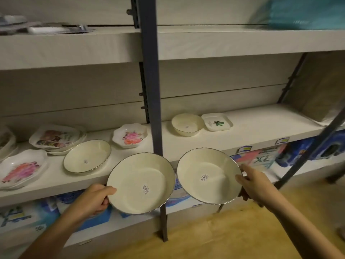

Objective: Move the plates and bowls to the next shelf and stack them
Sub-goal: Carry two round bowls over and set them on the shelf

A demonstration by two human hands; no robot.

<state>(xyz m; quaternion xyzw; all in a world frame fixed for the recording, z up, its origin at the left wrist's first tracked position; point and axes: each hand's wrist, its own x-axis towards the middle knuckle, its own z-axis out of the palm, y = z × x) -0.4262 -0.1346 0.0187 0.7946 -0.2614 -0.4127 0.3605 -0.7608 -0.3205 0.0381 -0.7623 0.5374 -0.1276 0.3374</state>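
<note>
My left hand (94,200) grips the near-left rim of a cream plate with a dark scalloped edge (141,183), held in front of the shelf post. My right hand (252,181) grips the right rim of a matching cream plate (208,175), held in the air before the right shelf (252,131). A third cream plate (86,156) lies on the left shelf (56,176) beside a pink-flower dish (129,135), a cartoon-print plate stack (56,138) and a flowered plate stack (22,168). On the right shelf stand a cream bowl (187,125) and a square palm-tree dish (217,121).
A dark metal upright post (151,81) divides the left and right shelves. A slanted dark bar (313,148) crosses at the right. Boxed goods (261,157) fill the shelf below. An upper shelf (224,43) holds teal packs and trays. The floor is wooden.
</note>
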